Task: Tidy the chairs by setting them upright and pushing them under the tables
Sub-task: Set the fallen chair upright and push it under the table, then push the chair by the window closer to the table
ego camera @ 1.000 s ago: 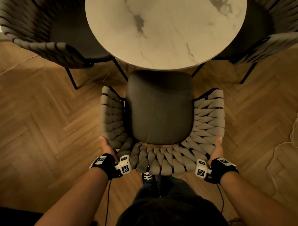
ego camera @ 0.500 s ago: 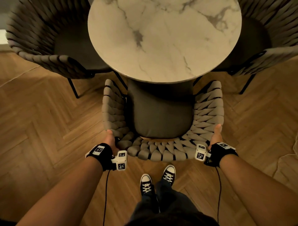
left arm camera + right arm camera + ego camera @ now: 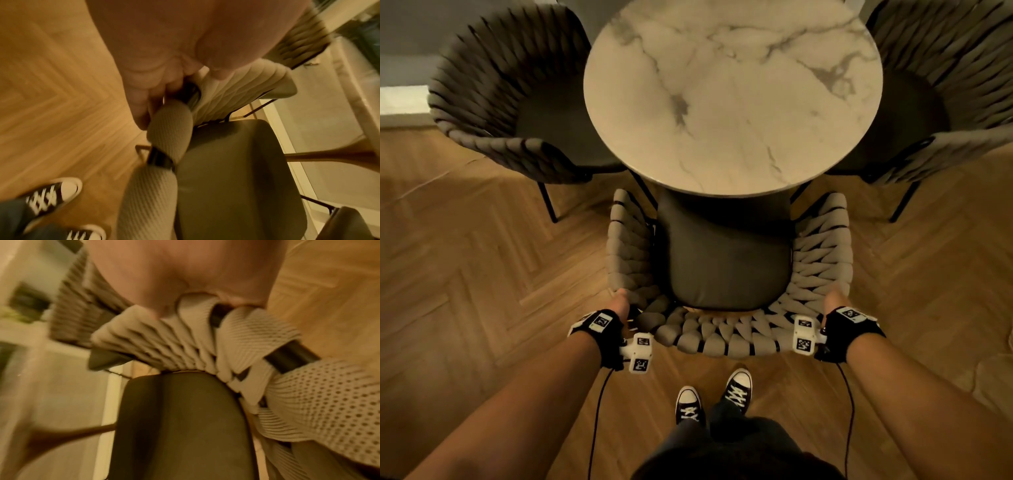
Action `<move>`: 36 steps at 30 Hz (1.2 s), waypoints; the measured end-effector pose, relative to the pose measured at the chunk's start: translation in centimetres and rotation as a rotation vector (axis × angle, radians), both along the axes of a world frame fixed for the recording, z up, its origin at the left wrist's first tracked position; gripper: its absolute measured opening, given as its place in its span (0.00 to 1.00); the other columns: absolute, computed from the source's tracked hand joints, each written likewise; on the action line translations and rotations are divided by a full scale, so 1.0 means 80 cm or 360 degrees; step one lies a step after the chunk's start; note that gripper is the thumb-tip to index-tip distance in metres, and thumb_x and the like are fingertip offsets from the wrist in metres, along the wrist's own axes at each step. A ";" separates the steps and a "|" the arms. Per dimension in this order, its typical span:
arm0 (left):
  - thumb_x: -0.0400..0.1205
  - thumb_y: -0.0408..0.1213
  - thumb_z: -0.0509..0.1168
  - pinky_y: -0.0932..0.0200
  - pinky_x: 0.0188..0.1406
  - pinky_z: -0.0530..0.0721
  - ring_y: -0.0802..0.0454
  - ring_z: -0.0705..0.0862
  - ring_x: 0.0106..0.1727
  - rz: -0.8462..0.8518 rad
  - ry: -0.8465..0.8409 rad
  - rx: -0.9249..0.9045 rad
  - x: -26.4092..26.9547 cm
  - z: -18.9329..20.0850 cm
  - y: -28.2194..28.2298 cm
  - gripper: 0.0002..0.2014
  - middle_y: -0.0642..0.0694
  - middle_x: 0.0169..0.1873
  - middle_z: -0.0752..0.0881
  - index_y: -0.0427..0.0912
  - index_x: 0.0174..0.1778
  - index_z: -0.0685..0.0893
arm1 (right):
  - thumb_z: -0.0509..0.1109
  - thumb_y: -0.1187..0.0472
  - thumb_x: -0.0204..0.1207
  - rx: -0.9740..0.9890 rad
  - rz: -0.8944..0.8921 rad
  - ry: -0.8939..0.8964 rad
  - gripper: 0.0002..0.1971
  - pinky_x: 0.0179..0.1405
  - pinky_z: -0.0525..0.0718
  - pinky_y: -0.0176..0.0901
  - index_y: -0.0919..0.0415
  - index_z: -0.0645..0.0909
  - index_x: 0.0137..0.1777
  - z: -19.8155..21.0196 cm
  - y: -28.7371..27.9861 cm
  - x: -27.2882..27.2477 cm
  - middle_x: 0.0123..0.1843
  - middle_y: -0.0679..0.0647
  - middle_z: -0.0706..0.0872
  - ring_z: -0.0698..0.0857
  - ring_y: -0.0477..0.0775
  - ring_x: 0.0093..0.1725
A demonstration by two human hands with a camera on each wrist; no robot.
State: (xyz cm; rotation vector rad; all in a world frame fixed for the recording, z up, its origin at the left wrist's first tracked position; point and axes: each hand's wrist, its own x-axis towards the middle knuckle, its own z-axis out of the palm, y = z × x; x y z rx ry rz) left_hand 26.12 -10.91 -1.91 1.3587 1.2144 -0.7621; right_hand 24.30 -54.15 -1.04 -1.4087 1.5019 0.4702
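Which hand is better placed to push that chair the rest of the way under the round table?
Neither: left hand and right hand grip the chair back's opposite corners evenly; both should push toward the table.

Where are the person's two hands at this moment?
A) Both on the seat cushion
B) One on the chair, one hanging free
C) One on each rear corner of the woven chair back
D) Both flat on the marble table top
C: in the head view the left hand and the right hand each grip a rear corner of the chair back, and neither touches the table or the cushion.
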 end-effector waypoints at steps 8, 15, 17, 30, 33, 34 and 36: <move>0.87 0.51 0.57 0.51 0.49 0.78 0.43 0.83 0.48 -0.0580 0.0046 0.0170 0.031 0.086 0.056 0.18 0.40 0.53 0.85 0.40 0.58 0.82 | 0.71 0.43 0.62 -0.0253 0.0777 -0.0265 0.36 0.65 0.81 0.61 0.59 0.79 0.71 -0.001 0.060 0.084 0.68 0.62 0.83 0.81 0.71 0.64; 0.87 0.42 0.60 0.57 0.35 0.70 0.45 0.78 0.36 -0.0703 -0.0247 0.0492 0.118 0.125 0.154 0.12 0.40 0.46 0.85 0.37 0.53 0.83 | 0.71 0.61 0.76 -0.0175 0.1407 -0.0834 0.04 0.53 0.83 0.50 0.52 0.85 0.48 0.153 0.268 0.207 0.49 0.59 0.90 0.87 0.62 0.52; 0.87 0.40 0.62 0.58 0.32 0.73 0.45 0.81 0.37 -0.0829 -0.0370 0.0671 0.152 0.122 0.189 0.12 0.40 0.46 0.88 0.35 0.53 0.86 | 0.70 0.62 0.75 -0.0155 0.1519 -0.0909 0.05 0.51 0.83 0.48 0.54 0.86 0.48 0.163 0.323 0.241 0.47 0.58 0.91 0.87 0.60 0.50; 0.83 0.53 0.62 0.36 0.67 0.80 0.30 0.75 0.74 -0.1227 -0.0691 0.1302 0.455 0.025 0.469 0.26 0.37 0.80 0.70 0.53 0.77 0.70 | 0.67 0.56 0.80 -0.0160 0.2207 -0.0780 0.13 0.54 0.82 0.46 0.53 0.81 0.64 0.057 0.713 0.533 0.53 0.54 0.87 0.85 0.59 0.56; 0.82 0.63 0.59 0.29 0.76 0.69 0.28 0.57 0.84 -0.1269 -0.0598 0.1482 0.499 0.005 0.508 0.30 0.37 0.87 0.53 0.62 0.80 0.64 | 0.66 0.50 0.81 -0.0306 0.2450 -0.0719 0.23 0.68 0.80 0.60 0.50 0.72 0.76 0.015 0.773 0.580 0.70 0.60 0.79 0.78 0.66 0.69; 0.81 0.66 0.58 0.28 0.78 0.65 0.29 0.52 0.86 -0.1291 -0.0563 0.1514 0.509 -0.002 0.516 0.32 0.37 0.88 0.49 0.65 0.82 0.62 | 0.65 0.47 0.81 -0.0326 0.2522 -0.0680 0.27 0.70 0.78 0.63 0.49 0.68 0.79 0.003 0.790 0.591 0.74 0.60 0.76 0.75 0.67 0.72; 0.80 0.69 0.56 0.29 0.81 0.60 0.30 0.45 0.87 -0.1320 -0.0556 0.1523 0.523 -0.020 0.528 0.33 0.34 0.88 0.43 0.66 0.83 0.61 | 0.64 0.42 0.81 -0.0322 0.2678 -0.0547 0.32 0.73 0.75 0.68 0.46 0.62 0.83 -0.022 0.818 0.607 0.79 0.60 0.70 0.71 0.69 0.76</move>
